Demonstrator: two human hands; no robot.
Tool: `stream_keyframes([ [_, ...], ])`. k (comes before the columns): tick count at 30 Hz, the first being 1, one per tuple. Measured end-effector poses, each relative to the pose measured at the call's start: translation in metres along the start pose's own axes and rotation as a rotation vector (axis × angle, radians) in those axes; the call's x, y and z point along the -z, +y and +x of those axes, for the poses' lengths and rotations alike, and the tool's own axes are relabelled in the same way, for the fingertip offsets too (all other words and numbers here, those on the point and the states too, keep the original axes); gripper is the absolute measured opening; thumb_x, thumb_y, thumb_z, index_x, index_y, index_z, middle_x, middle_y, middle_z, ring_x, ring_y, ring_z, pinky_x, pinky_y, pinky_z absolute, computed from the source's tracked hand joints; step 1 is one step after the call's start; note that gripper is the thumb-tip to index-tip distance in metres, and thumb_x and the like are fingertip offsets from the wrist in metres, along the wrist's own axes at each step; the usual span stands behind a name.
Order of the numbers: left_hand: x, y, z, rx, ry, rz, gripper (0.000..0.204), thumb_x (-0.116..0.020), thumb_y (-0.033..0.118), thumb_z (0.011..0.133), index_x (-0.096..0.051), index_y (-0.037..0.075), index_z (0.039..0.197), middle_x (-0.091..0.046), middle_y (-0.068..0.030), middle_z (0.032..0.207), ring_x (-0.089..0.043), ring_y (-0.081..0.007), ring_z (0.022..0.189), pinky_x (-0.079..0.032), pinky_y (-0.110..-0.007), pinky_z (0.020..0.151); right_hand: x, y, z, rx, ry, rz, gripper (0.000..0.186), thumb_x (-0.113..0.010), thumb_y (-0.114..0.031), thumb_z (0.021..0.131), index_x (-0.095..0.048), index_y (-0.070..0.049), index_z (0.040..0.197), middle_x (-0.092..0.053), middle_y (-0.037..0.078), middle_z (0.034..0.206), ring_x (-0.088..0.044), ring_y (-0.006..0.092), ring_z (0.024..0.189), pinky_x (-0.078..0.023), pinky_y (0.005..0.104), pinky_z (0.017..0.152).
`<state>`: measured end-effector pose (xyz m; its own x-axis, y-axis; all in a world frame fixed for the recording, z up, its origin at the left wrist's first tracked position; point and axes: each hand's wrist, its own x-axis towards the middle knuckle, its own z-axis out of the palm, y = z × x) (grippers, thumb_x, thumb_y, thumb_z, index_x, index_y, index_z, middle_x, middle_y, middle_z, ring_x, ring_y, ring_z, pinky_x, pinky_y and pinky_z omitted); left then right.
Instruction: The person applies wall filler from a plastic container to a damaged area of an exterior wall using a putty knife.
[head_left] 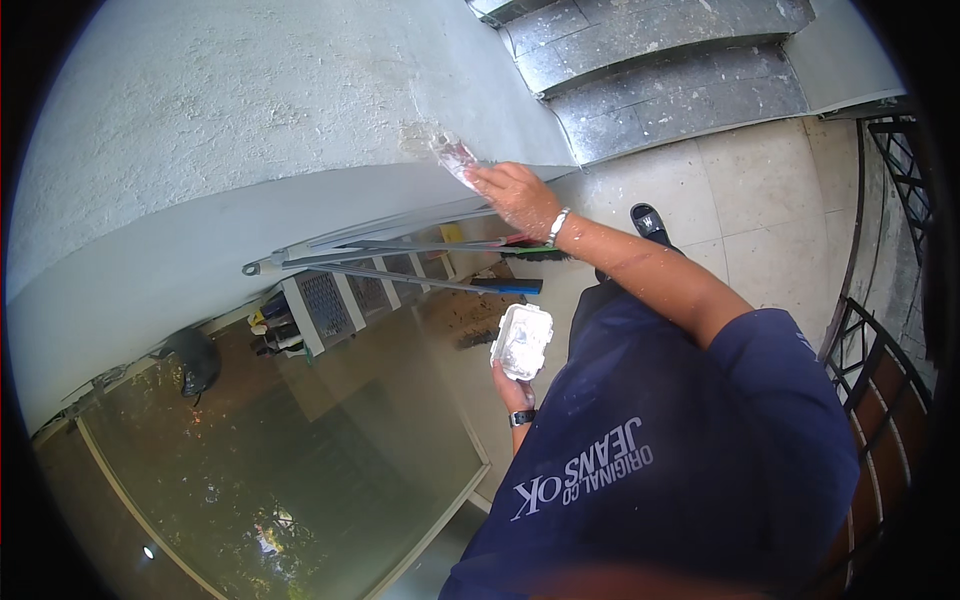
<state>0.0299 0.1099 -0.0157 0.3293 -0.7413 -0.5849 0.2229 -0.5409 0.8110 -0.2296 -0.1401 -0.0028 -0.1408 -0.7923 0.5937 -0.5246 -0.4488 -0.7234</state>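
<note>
The person's right hand (520, 198) grasped a smeared scraper (456, 163) at the wall (250, 100); the left hand (514, 390) held a white tub (499, 338) of white paste (523, 350) lower down, well apart from the scraper.

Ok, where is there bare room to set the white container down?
Bare: the tiled floor bordered by the steps, the sandal and the dark railing. Crowded: below the right hand, where long-handled tools cluster beside a white-framed unit.
</note>
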Motion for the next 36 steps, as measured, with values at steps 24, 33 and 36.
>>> stream_keyframes([
  [24, 0.024, -0.03, -0.034, 0.056, 0.162, -0.081, 0.051, -0.035, 0.032, 0.1, -0.037, 0.001, 0.141, -0.049, -0.0144, 0.138, -0.051, -0.0279, 0.124, -0.044, -0.042, 0.103, -0.003, 0.109, 0.036, 0.491, 0.131, 0.101, 0.038, -0.067, -0.004, 0.072, -0.068, -0.004, 0.11, -0.066, 0.009, 0.117, -0.062, 0.0235, 0.098, -0.052, 0.0349, 0.082],
  [33, 0.019, -0.056, -0.01, 0.282, 0.086, -0.168, 0.052, -0.039, 0.033, 0.097, -0.038, 0.0, 0.138, -0.051, -0.0163, 0.134, -0.053, -0.0301, 0.122, -0.044, -0.045, 0.102, -0.058, 0.115, 0.079, 0.806, 0.08, 0.182, 0.028, -0.066, -0.01, 0.08, -0.071, -0.011, 0.108, -0.065, 0.005, 0.121, -0.059, 0.0237, 0.104, -0.053, 0.0362, 0.085],
  [36, 0.028, -0.066, -0.017, 0.29, 0.063, -0.184, 0.053, -0.041, 0.033, 0.096, -0.038, 0.0, 0.138, -0.05, -0.0169, 0.134, -0.052, -0.0313, 0.122, -0.043, -0.045, 0.103, -0.076, 0.126, 0.094, 0.832, -0.032, 0.188, 0.034, -0.067, -0.01, 0.079, -0.07, -0.013, 0.113, -0.065, 0.003, 0.122, -0.059, 0.0206, 0.103, -0.053, 0.0339, 0.086],
])
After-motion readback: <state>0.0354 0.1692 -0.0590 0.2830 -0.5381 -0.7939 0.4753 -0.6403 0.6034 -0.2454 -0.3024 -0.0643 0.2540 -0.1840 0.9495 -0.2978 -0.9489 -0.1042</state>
